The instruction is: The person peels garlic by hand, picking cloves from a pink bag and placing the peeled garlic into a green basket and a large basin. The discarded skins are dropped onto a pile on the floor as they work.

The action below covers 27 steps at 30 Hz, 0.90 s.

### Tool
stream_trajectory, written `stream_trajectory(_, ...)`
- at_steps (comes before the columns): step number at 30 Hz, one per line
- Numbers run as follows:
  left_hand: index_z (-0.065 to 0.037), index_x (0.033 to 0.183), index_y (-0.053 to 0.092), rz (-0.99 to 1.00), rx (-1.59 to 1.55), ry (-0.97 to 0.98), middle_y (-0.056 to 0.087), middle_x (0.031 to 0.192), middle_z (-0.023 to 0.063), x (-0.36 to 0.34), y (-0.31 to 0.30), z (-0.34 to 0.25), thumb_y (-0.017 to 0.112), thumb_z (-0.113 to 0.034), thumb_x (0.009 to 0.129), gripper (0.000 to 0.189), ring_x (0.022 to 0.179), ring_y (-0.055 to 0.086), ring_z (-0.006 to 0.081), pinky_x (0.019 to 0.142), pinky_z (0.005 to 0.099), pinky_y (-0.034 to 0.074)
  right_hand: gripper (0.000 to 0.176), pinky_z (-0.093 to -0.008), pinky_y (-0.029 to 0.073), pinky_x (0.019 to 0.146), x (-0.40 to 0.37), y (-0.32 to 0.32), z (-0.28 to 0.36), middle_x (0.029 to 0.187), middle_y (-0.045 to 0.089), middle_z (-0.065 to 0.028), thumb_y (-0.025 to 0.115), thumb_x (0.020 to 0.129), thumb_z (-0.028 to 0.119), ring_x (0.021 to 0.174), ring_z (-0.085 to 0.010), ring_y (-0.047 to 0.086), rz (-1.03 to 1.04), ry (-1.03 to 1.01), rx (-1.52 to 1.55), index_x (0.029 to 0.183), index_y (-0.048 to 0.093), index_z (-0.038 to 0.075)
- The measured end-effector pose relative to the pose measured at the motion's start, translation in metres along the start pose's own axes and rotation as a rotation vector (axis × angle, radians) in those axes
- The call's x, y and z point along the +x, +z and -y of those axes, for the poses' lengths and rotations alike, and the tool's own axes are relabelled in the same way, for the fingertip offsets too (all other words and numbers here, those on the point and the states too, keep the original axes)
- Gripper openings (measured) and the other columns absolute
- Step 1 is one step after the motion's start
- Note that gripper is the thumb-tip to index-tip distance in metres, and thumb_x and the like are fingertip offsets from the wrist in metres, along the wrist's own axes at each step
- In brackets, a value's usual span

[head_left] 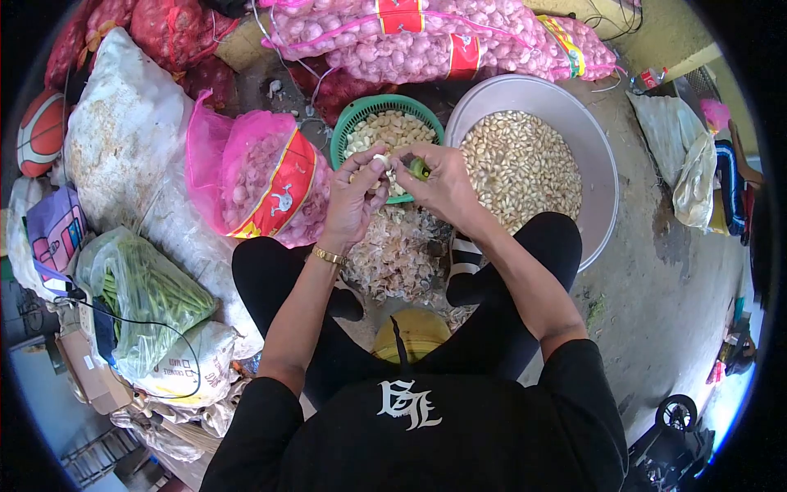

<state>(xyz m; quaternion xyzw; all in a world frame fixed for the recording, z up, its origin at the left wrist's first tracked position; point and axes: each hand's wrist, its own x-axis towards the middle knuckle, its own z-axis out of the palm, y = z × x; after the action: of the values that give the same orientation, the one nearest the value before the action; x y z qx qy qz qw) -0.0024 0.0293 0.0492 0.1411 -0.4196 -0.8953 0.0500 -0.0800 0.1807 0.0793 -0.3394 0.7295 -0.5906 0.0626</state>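
The left hand [357,195] pinches a pale garlic clove [383,161] between thumb and fingertips, the other fingers curled in; another pale piece seems tucked lower in that hand, though it is too small to be sure. The right hand [439,182] is closed around a green-handled tool [420,170], its thumb and forefinger close up against the clove; the fingers hide its working end, so whether it is a blade cannot be told. The clove is held over the near part of a green basket [338,146], in which pale cloves [393,129] are heaped. To the right stands a wide basin [598,168] with many browner cloves [522,168] in it, and on the near side of the basket, between the feet, lies a loose heap of papery skins [392,258]. A pink net bag of garlic [242,176] stands to the left, near the left forearm. The clove should weigh next to nothing and feel firm yet easily nicked or bruised; its smooth, rounded surface is likely to turn slippery if damp. The best hold is probably a light pinch on its broad sides, with both ends left free and the fingertips clear of the tool.
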Motion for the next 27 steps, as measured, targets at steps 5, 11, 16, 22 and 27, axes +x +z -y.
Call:
stream_trajectory(5, -0.003, 0.119, 0.058, 0.004, 0.020, 0.003, 0.061, 0.086, 0.0033, 0.002, 0.001, 0.002, 0.064, -0.014, 0.092, 0.030, 0.062, 0.052, 0.0076, 0.047, 0.0177, 0.037, 0.014, -0.0260, 0.047, 0.063, 0.002, -0.001, -0.003, 0.075, 0.066, -0.0057, 0.066, 0.084, 0.008, 0.071, -0.0060, 0.055, 0.005, 0.051, -0.019, 0.093, 0.066, -0.003)
stream_trajectory(11, -0.002, 0.125, 0.055, 0.016, -0.046, -0.052, 0.058, 0.082, 0.0019, 0.006, 0.000, 0.001, 0.057, -0.017, 0.096, 0.033, 0.061, 0.051, 0.0061, 0.048, 0.0168, 0.037, 0.021, -0.0307, 0.047, 0.063, 0.003, 0.000, -0.003, 0.076, 0.067, -0.0112, 0.067, 0.084, 0.015, 0.069, -0.0090, 0.055, -0.029, 0.285, 0.183, 0.092, 0.065, -0.004)
stream_trajectory(16, -0.001, 0.126, 0.053, 0.047, -0.130, -0.068, 0.058, 0.081, 0.0020, 0.008, 0.000, -0.001, 0.055, -0.017, 0.097, 0.033, 0.061, 0.050, 0.0051, 0.048, 0.0155, 0.038, 0.020, -0.0259, 0.047, 0.065, 0.004, 0.000, -0.004, 0.078, 0.066, -0.0040, 0.067, 0.087, 0.015, 0.073, -0.0055, 0.054, 0.014, 0.209, 0.187, 0.094, 0.066, -0.003)
stream_trajectory(22, -0.003, 0.123, 0.056, 0.040, -0.094, -0.047, 0.058, 0.081, 0.0025, 0.007, -0.002, -0.001, 0.058, -0.017, 0.096, 0.030, 0.061, 0.051, 0.0061, 0.049, 0.0168, 0.038, 0.018, -0.0262, 0.048, 0.065, 0.003, 0.000, -0.008, 0.077, 0.068, -0.0067, 0.067, 0.086, 0.013, 0.071, -0.0063, 0.056, 0.025, 0.165, 0.168, 0.094, 0.068, -0.003)
stream_trajectory(27, -0.004, 0.119, 0.058, 0.020, 0.012, -0.020, 0.059, 0.082, 0.0023, 0.008, -0.004, 0.000, 0.063, -0.017, 0.093, 0.030, 0.061, 0.051, 0.0068, 0.049, 0.0175, 0.038, 0.017, -0.0301, 0.048, 0.061, 0.002, -0.002, -0.003, 0.070, 0.066, -0.0149, 0.067, 0.083, 0.012, 0.062, -0.0100, 0.056, 0.008, 0.103, 0.119, 0.090, 0.068, -0.004)
